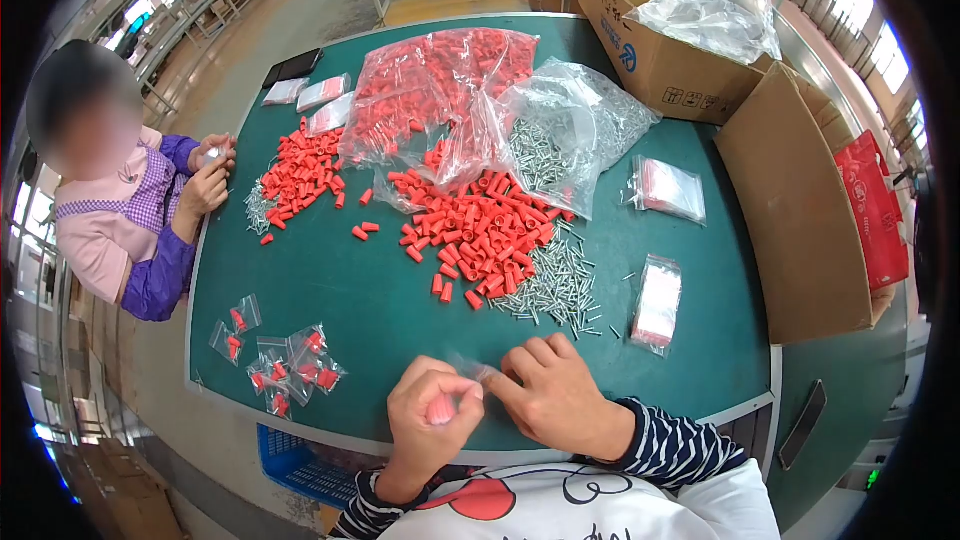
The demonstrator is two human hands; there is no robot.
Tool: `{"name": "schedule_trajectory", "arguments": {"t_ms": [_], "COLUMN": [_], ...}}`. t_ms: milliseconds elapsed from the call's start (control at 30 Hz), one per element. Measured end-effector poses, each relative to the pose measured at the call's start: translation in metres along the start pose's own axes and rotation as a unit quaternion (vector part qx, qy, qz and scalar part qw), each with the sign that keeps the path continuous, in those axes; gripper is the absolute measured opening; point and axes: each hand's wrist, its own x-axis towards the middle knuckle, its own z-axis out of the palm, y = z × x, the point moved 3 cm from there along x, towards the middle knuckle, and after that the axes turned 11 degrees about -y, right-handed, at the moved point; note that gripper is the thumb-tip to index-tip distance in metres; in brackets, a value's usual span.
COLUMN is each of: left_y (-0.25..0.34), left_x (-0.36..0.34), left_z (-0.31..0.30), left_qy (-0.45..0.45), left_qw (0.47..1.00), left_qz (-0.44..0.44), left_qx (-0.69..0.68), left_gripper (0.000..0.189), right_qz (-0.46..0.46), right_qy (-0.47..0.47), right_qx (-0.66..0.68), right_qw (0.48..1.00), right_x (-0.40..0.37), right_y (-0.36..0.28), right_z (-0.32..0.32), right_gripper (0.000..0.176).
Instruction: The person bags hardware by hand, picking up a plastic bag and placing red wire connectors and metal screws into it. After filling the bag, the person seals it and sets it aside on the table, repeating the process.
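Note:
My left hand [430, 410] is closed around a small clear bag with something pinkish-red showing inside the fist, near the table's front edge. Close to its right, my right hand [545, 390] has its fingers curled, with thumb and forefinger at the blurred edge of the clear plastic. Beyond my hands lie a pile of red plastic caps [485, 235] and a pile of silver screws [560, 280]. A stack of empty clear bags [657, 302] lies to the right. Several filled small bags [290, 370] with red pieces sit at the front left.
Large clear bags of red caps [430, 75] and screws [585, 120] stand at the back. Cardboard boxes [800, 210] line the right side. A co-worker [130, 170] is at the left edge, holding something small. A blue basket [300, 465] hangs below the front edge.

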Motion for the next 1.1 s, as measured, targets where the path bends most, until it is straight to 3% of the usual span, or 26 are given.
{"name": "schedule_trajectory", "arguments": {"t_ms": [133, 233, 333, 467, 567, 700, 900, 1100], "left_y": [-0.003, 0.008, -0.001, -0.005, -0.012, -0.022, -0.03, -0.034], "left_x": [0.001, 0.006, 0.004, 0.005, 0.005, 0.003, 0.001, 0.0], "left_z": [-0.006, -0.005, 0.001, 0.005, 0.003, 0.0, 0.006, 0.008], "left_qy": [-0.047, -0.159, -0.169, -0.17, -0.14, -0.116, -0.123, -0.114], "left_qw": [0.999, 0.986, 0.985, 0.985, 0.989, 0.988, 0.984, 0.981], "left_qz": [0.01, -0.019, 0.01, 0.026, 0.016, -0.038, -0.035, -0.04], "left_qx": [0.003, 0.038, 0.044, 0.0, -0.043, -0.095, -0.126, -0.154], "left_gripper": [0.025, 0.04, 0.049, 0.046, 0.045, 0.044, 0.042, 0.039], "right_qz": [-0.025, -0.054, -0.061, -0.046, -0.003, 0.095, 0.072, 0.078], "right_qy": [-0.034, -0.067, -0.091, -0.123, -0.027, 0.023, -0.012, -0.091], "right_qx": [0.037, 0.044, 0.059, 0.089, 0.253, 0.068, -0.131, -0.204], "right_qw": [0.998, 0.995, 0.992, 0.987, 0.967, 0.993, 0.989, 0.972], "right_x": [-0.005, -0.011, -0.015, -0.017, -0.01, -0.006, 0.022, 0.04], "right_y": [0.002, 0.005, 0.006, 0.008, 0.011, 0.041, 0.059, 0.062], "right_z": [-0.004, -0.006, -0.006, -0.008, -0.027, -0.029, -0.002, -0.001], "right_gripper": [0.026, 0.026, 0.026, 0.028, 0.027, 0.024, 0.016, 0.017]}}
